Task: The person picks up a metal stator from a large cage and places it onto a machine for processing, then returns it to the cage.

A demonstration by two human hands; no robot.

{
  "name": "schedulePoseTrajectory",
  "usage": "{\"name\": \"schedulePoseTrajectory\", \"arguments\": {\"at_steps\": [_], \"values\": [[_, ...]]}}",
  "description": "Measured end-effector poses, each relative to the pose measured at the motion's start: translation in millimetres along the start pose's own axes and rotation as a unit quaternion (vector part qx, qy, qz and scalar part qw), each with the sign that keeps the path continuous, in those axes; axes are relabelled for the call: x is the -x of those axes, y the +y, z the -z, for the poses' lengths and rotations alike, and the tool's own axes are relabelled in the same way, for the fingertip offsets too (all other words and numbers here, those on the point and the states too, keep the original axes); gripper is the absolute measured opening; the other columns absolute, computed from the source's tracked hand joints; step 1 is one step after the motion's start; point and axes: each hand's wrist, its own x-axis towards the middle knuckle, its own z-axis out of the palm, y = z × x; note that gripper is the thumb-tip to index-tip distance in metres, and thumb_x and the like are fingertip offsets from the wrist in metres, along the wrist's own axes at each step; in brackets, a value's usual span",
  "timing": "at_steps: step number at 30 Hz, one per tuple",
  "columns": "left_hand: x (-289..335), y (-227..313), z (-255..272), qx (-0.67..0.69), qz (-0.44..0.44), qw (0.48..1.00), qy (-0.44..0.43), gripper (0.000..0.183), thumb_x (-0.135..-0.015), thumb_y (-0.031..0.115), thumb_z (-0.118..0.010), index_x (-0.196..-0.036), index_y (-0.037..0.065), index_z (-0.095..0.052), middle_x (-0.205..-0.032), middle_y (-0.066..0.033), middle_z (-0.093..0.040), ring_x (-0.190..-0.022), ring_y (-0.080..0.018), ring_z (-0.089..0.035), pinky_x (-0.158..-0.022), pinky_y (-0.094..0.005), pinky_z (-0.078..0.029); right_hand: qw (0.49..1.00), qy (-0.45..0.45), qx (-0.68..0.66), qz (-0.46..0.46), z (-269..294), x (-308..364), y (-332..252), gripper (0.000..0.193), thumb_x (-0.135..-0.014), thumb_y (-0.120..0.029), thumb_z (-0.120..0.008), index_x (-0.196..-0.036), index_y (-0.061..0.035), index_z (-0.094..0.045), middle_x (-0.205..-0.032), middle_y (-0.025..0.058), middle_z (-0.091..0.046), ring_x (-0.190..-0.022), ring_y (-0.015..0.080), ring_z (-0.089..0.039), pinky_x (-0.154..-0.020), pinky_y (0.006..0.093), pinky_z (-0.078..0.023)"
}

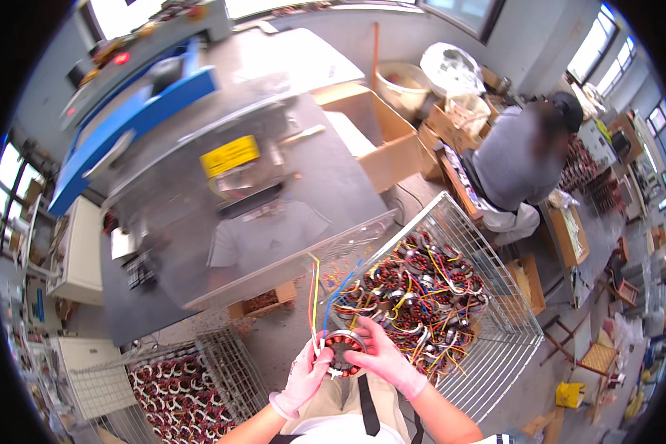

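Note:
In front of my lap I hold a motor stator [345, 343], a ring with a metal rim and red-brown copper coils. Yellow, red and blue lead wires [316, 296] rise from its left side. My left hand [305, 376], in a pale pinkish glove, grips the ring's left edge near the base of the wires. From the right, my gloved right hand [387, 360] has its fingers and thumb closed on the opposite edge. Just beyond it stands a wire basket [507, 337] heaped with loose stators [414, 288] and tangled coloured leads.
At lower left, another wire basket [233, 355] holds stators in rows [170, 392]. Ahead is a dark machine table [155, 296] behind a clear guard [288, 263]. An open cardboard box [392, 163] stands beside it. A seated person [514, 159] works at the right.

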Motion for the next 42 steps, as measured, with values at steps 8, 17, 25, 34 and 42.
{"name": "schedulePoseTrajectory", "arguments": {"at_steps": [8, 17, 25, 34, 42], "values": [[117, 17, 136, 0.138, -0.115, 0.984, -0.011, 0.056, -0.097, 0.039, -0.05, -0.135, -0.002, -0.043, -0.143, -0.0127, -0.04, -0.125, -0.021, -0.046, -0.107, -0.0357, -0.034, 0.898, -0.313, 0.311, -0.01, -152, 23, -56, 0.067, -0.085, -0.048, -0.065, -0.126, 0.0024, -0.047, -0.104, 0.0155, -0.064, -0.089, 0.0191, -0.064, -0.078, 0.0321, -0.051], [137, 28, 226, 0.596, -0.333, 0.709, 0.176, 0.041, -0.102, 0.032, -0.041, -0.07, 0.007, -0.048, -0.081, -0.0113, -0.063, -0.088, -0.0289, -0.063, -0.097, -0.0487, -0.047, 0.903, -0.168, 0.356, 0.173, -258, 41, -72, 0.048, -0.09, -0.04, -0.062, -0.109, 0.0028, -0.055, -0.098, 0.0199, -0.068, -0.092, 0.0281, -0.067, -0.079, 0.0373, -0.051], [173, 14, 400, 0.318, -0.449, 0.696, 0.461, 0.035, -0.098, 0.026, -0.047, -0.067, 0.01, -0.051, -0.072, -0.0051, -0.06, -0.07, -0.0202, -0.06, -0.09, -0.0441, -0.049, 0.903, -0.101, 0.364, 0.205, -183, -17, -101, 0.044, -0.086, -0.034, -0.065, -0.11, 0.0025, -0.057, -0.093, 0.0217, -0.067, -0.086, 0.0287, -0.068, -0.078, 0.0372, -0.053], [119, 101, 273, -0.279, -0.006, 0.928, 0.248, 0.044, -0.086, 0.036, -0.064, -0.112, 0.0, -0.064, -0.085, -0.0112, -0.067, -0.077, -0.0194, -0.065, -0.074, -0.0315, -0.052, 0.891, -0.112, 0.345, 0.273, -240, -102, -141, 0.043, -0.086, -0.031, -0.066, -0.112, 0.0008, -0.056, -0.092, 0.0196, -0.066, -0.083, 0.0271, -0.066, -0.074, 0.0359, -0.052], [70, 170, 412, 0.088, -0.108, 0.942, 0.304, 0.031, -0.096, 0.031, -0.051, -0.109, 0.004, -0.061, -0.062, 0.0062, -0.047, -0.049, -0.0011, -0.036, -0.042, -0.0183, -0.027, 0.873, -0.179, 0.39, 0.232, -346, -116, -157, 0.041, -0.084, -0.029, -0.068, -0.109, 0.002, -0.058, -0.089, 0.0184, -0.067, -0.081, 0.0268, -0.068, -0.071, 0.035, -0.053]]}}
